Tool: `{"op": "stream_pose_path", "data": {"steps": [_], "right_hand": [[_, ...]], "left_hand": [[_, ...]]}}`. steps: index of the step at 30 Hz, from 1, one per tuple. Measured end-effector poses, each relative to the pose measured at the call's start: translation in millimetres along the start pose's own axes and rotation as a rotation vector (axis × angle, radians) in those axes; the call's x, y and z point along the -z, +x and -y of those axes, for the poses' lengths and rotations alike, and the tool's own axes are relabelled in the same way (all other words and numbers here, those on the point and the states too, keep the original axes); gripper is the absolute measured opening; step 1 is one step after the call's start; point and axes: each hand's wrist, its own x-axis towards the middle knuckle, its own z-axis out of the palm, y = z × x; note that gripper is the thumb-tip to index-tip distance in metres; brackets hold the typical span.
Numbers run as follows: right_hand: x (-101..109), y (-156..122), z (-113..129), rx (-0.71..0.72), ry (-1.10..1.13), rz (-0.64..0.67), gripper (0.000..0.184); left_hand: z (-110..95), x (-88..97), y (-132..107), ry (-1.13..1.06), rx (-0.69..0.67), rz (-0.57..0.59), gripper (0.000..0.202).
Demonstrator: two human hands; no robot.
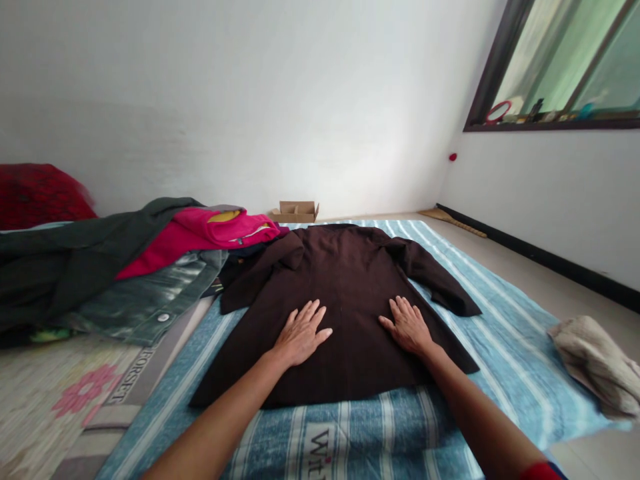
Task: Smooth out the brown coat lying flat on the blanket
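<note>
A dark brown long-sleeved garment [345, 280] lies spread flat on a blue striped blanket [505, 313], its sleeves out to both sides. My left hand [300, 333] rests flat on its lower middle, fingers stretched and slightly apart. My right hand [409, 325] lies flat on the cloth a little to the right, fingers straight. Neither hand holds anything.
A heap of clothes lies at the left: a dark green coat [75, 263], a pink garment [210, 233] and a green jacket [150, 300]. A small cardboard box [296, 211] stands by the far wall. A beige cloth [595, 363] lies on the floor at right. A window [565, 60] is upper right.
</note>
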Motion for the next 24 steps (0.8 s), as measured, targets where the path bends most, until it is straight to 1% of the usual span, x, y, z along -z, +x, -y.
{"op": "stream_pose_path", "data": {"steps": [6,10,12,14,16,18,20,21,22,24], "right_hand": [[1.0,-4.6,-15.3,-0.026,-0.014,-0.007,0.072],[8.4,-11.3,-18.2,-0.045,-0.038,-0.074,0.064],[14.6,-19.5,-10.9,-0.027,-0.027,-0.114,0.061],[19.1,-30.3,1.4,0.05,0.017,-0.133,0.06],[19.2,-41.0,14.6,0.159,0.066,-0.112,0.061],[15.3,-48.7,24.6,0.231,0.091,-0.058,0.062],[12.5,-52.6,30.9,0.243,0.116,-0.021,0.063],[14.0,-53.9,33.4,0.233,0.142,-0.024,0.062],[18.7,-55.6,36.0,0.218,0.187,-0.047,0.059],[38.7,-63.0,42.5,0.207,0.373,-0.122,0.053]], "left_hand": [[2.5,-2.3,0.4,0.017,-0.031,-0.076,0.059],[3.0,-3.2,0.8,0.016,-0.04,-0.109,0.056],[3.0,-4.2,1.6,0.014,-0.041,-0.114,0.056],[3.3,-5.3,2.8,0.012,-0.038,-0.115,0.055],[3.9,-6.4,3.9,0.012,-0.038,-0.118,0.055],[4.9,-7.2,4.8,0.012,-0.039,-0.124,0.055],[6.0,-7.9,5.2,0.007,-0.04,-0.134,0.054],[6.5,-8.1,5.1,0.003,-0.039,-0.14,0.054],[6.9,-8.4,4.8,-0.002,-0.038,-0.148,0.053],[7.1,-8.6,3.8,-0.011,-0.033,-0.16,0.051]]}}
